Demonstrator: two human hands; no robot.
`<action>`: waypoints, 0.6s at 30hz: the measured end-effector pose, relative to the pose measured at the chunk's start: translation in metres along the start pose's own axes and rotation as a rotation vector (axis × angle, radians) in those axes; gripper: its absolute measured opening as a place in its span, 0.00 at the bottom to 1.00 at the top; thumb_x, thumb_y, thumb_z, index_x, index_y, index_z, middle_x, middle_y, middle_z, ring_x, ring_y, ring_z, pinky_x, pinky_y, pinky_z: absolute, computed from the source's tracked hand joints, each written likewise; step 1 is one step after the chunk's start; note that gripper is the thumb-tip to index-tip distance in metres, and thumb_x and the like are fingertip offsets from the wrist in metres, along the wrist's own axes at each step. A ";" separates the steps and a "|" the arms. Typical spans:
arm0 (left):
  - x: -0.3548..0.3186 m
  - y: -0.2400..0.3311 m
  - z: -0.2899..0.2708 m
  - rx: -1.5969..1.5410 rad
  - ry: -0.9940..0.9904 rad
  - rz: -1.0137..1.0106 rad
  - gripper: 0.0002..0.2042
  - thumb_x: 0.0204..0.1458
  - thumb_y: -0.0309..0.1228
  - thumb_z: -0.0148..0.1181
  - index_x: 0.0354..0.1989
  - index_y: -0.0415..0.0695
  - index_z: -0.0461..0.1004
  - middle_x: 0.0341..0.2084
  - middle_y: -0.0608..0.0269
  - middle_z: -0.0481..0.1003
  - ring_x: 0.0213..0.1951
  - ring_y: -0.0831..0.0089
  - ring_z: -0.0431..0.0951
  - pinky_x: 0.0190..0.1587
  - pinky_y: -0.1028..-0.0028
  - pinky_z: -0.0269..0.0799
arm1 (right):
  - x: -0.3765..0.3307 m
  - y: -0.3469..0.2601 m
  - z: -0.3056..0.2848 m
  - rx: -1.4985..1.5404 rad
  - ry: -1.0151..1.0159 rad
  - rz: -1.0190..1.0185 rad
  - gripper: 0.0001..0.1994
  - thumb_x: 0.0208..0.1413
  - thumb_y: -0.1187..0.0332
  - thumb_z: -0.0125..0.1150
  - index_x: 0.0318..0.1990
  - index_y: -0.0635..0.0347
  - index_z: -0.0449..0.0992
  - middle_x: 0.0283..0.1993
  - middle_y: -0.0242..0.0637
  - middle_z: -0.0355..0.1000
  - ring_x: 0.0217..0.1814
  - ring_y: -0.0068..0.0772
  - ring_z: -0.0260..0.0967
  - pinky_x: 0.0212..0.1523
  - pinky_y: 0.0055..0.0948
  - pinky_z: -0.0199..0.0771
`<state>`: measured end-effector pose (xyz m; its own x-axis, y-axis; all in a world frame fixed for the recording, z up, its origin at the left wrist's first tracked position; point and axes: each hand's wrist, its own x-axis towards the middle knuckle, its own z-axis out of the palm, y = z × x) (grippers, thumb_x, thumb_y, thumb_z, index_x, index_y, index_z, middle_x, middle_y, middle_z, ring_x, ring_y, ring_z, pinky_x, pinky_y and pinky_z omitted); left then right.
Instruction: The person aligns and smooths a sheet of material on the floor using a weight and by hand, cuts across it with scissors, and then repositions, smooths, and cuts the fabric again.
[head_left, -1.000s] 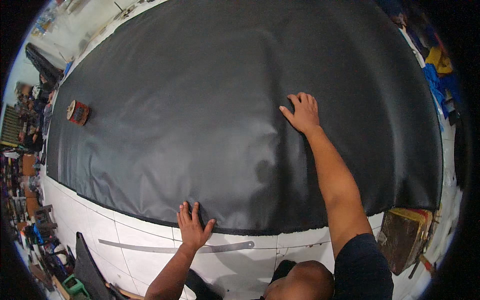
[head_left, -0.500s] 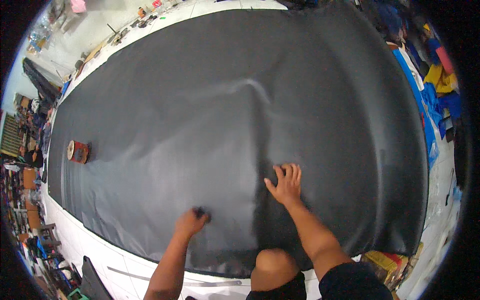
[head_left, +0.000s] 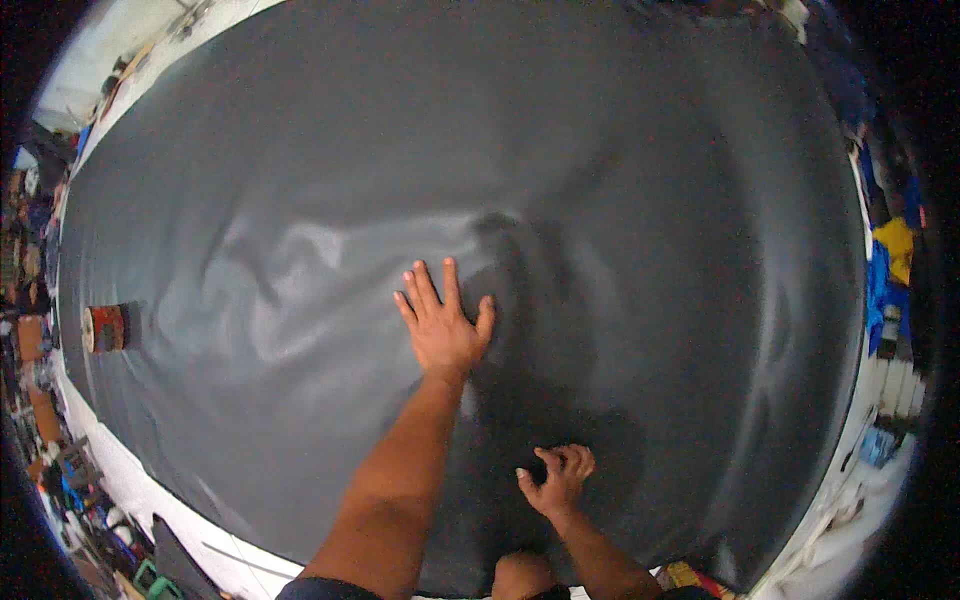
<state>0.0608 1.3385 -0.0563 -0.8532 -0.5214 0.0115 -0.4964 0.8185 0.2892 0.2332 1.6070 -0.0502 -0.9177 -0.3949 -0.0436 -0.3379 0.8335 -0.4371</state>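
A large sheet of dark grey, leather-like material (head_left: 330, 120) covers most of the view, with soft wrinkles in its middle. My left hand (head_left: 443, 325) lies on it, palm down with the fingers spread, just below the raised folds. Nearer to me and to the right, my right hand (head_left: 560, 482) is over the sheet, its fingers bent and the thumb apart. The dark gap under those fingers is in shadow, and I see no thing there. My knee (head_left: 523, 575) shows at the sheet's near edge.
A red can-like tub (head_left: 105, 329) with a pale end rests on the sheet's left part. White floor tiles (head_left: 140, 450) border the sheet. Mixed goods crowd the left rim. Yellow cloth (head_left: 894, 250) and blue plastic (head_left: 878, 290) lie along the right side.
My left hand has moved forward and right, from curled near a small dark patch to spread flat. My right hand has drawn back toward me. Wrinkles on the sheet have grown; the view has shifted.
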 end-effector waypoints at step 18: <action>0.007 -0.019 -0.005 -0.008 -0.097 -0.017 0.42 0.50 0.56 0.59 0.71 0.48 0.55 0.69 0.33 0.47 0.70 0.35 0.46 0.68 0.37 0.38 | 0.649 0.043 -0.026 -0.275 -0.006 0.219 0.42 0.55 0.27 0.40 0.74 0.35 0.49 0.79 0.40 0.37 0.80 0.51 0.30 0.73 0.65 0.27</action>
<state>0.0650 1.3183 -0.0569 -0.8563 -0.5091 -0.0864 -0.5100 0.8076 0.2961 -0.3825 1.3968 -0.0742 -0.9738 -0.1963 -0.1150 -0.1771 0.9713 -0.1586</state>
